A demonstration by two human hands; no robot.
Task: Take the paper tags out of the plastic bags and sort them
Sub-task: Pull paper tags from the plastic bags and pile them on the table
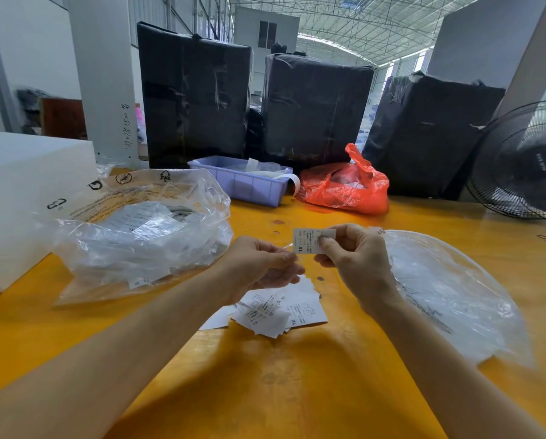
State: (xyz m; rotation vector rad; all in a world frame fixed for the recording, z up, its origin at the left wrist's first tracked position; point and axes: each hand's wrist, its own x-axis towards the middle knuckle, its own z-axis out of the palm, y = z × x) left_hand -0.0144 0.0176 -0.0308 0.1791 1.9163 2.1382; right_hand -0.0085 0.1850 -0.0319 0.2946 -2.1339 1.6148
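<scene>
My right hand (351, 258) pinches a white paper tag (305, 240) marked XL, held up over the yellow table (265, 375). My left hand (262, 264) pinches a thin clear plastic sleeve just left of the tag's lower edge. Under both hands lies a loose pile of white tags (275, 307), some printed side up. A big clear plastic bag (138, 229) full of bagged tags sits to the left. Another heap of clear plastic bags (449, 289) lies to the right, partly behind my right forearm.
A blue plastic bin (243, 182) and a red plastic bag (347, 188) stand at the table's back. A white foam box (21, 185) sits at the far left, a black fan (525, 163) at the far right. Black wrapped bales (195, 93) rise behind.
</scene>
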